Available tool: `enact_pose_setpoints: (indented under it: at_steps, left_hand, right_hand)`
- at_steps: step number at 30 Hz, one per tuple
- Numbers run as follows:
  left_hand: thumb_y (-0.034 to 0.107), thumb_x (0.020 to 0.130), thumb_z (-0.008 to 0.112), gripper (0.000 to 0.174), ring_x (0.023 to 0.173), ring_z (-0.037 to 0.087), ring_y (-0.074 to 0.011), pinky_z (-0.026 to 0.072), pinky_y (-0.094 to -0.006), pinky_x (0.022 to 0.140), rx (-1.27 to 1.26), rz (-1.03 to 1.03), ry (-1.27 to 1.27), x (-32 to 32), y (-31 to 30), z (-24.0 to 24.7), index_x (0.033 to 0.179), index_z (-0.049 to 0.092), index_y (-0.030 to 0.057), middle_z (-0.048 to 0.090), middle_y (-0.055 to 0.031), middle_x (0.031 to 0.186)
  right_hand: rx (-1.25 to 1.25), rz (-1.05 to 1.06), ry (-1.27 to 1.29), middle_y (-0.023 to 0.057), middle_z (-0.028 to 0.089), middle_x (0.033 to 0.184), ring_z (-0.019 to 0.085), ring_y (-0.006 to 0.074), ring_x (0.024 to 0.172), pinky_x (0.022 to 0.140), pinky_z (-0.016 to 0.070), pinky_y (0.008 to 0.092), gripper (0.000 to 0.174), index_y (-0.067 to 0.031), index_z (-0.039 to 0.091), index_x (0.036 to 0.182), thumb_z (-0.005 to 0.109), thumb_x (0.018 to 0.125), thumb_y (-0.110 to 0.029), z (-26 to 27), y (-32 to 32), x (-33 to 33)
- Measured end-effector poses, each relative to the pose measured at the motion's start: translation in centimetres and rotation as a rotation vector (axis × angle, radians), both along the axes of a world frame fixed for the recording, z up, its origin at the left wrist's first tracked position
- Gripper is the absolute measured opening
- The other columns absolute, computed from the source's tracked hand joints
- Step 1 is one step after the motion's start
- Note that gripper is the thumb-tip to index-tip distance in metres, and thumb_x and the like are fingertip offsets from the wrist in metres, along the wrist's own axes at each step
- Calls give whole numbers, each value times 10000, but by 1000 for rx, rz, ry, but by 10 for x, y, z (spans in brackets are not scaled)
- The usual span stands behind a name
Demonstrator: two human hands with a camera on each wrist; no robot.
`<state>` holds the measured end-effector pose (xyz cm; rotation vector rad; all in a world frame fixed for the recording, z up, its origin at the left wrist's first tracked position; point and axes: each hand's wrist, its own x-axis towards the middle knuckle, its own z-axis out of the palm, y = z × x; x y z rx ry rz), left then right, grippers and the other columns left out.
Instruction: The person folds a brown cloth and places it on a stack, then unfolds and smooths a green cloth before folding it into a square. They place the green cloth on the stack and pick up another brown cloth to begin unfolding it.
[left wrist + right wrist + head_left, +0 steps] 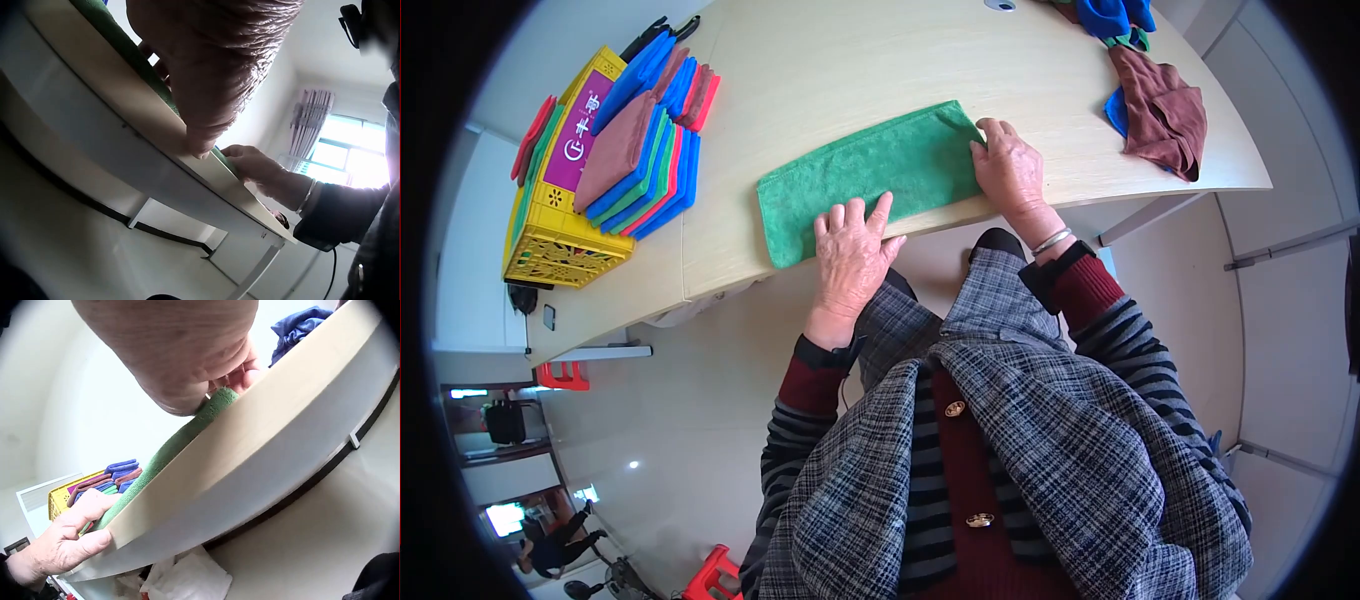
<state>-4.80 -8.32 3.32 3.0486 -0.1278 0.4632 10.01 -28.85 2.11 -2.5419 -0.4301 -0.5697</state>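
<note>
A green cloth (870, 170), folded into a long rectangle, lies flat along the near edge of the table. The left hand (852, 255) rests on its near edge, fingers spread and fairly straight. At the cloth's right end is the right hand (1012, 172), its fingers bent at the short edge with the thumb near the corner. In the right wrist view the right hand (187, 356) is at the end of the green cloth (156, 462); its fingertips are partly hidden.
Folded blue, brown, green and red cloths (640, 165) stand stacked against a yellow basket (565, 245) at the left. A crumpled brown cloth (1165, 115) and blue cloths (1105, 18) lie at the right. A phone (549, 317) is near the left table end.
</note>
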Motion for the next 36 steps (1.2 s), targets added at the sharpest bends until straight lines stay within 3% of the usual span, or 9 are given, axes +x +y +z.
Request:
enact_pose_setpoints:
  at_steps: [5, 7, 9, 14, 17, 22, 29, 32, 36]
  left_hand:
    - [331, 778, 767, 600, 1214, 486, -305, 364, -476, 1030, -6, -111, -183, 0, 1, -11, 1311, 600, 113, 550, -121, 1281]
    - [331, 784, 760, 625, 1289, 447, -324, 339, -504, 1073, -40, -121, -154, 1, 1, -13, 1328, 571, 88, 515, -141, 1358]
    - [330, 787, 756, 638, 1327, 428, -333, 327, -518, 1094, -53, -133, -141, 1, 1, -19, 1337, 557, 75, 498, -152, 1396]
    - [296, 797, 748, 613, 1322, 433, -343, 324, -523, 1100, -34, -128, -150, -8, 6, -30, 1331, 560, 62, 516, -156, 1370]
    - [279, 812, 733, 585, 1293, 458, -339, 346, -517, 1078, -19, -114, -156, -14, 8, -26, 1328, 564, 61, 528, -151, 1354]
    - [251, 854, 687, 481, 1203, 511, -331, 397, -499, 1011, -77, -114, -192, -21, 6, -17, 1280, 588, 52, 556, -136, 1306]
    - [184, 879, 657, 288, 1076, 580, -309, 458, -443, 917, -235, -139, -188, -15, 32, 1, 1122, 633, 31, 628, -127, 1152]
    - [140, 905, 625, 189, 995, 610, -345, 493, -434, 840, -331, 60, -51, 10, 53, 16, 1054, 647, 25, 653, -140, 1077]
    - [137, 898, 645, 180, 1004, 618, -358, 503, -442, 852, -155, -73, -213, 75, 73, 17, 1057, 651, 52, 656, -157, 1062]
  right_hand:
    - [-45, 183, -200, 119, 631, 1057, 612, 306, 1003, 860, 509, 412, 289, -59, 618, 1102, 680, 829, -130, 26, 15, -25]
    - [-39, 446, -214, 107, 632, 1052, 604, 298, 1015, 897, 492, 413, 312, -45, 620, 1114, 687, 821, -129, 22, 32, -37]
    - [-2, 675, -113, 138, 614, 1144, 568, 325, 1133, 987, 446, 444, 393, -33, 587, 1204, 631, 889, -262, 18, 51, -57]
    - [-56, 728, -136, 164, 553, 1357, 474, 342, 1312, 1106, 354, 482, 535, -46, 530, 1349, 546, 952, -404, 4, 70, -82]
    - [-159, 750, -18, 165, 429, 1505, 365, 346, 1415, 1172, 257, 518, 643, -46, 442, 1443, 509, 967, -474, 4, 61, -78]
    - [-252, 692, -27, 149, 408, 1522, 342, 339, 1433, 1176, 250, 521, 636, -60, 440, 1453, 502, 973, -473, 3, 45, -69]
    - [-363, 817, -27, 124, 352, 1568, 273, 310, 1478, 1202, 208, 506, 665, -44, 407, 1476, 504, 975, -470, 2, 51, -84]
    - [-381, 782, -51, 118, 344, 1573, 266, 303, 1481, 1205, 201, 506, 680, -40, 392, 1484, 518, 969, -465, -5, 53, -87]
    - [-386, 760, -46, 113, 330, 1581, 261, 296, 1484, 1209, 192, 504, 710, -42, 370, 1497, 551, 951, -458, -7, 55, -96]
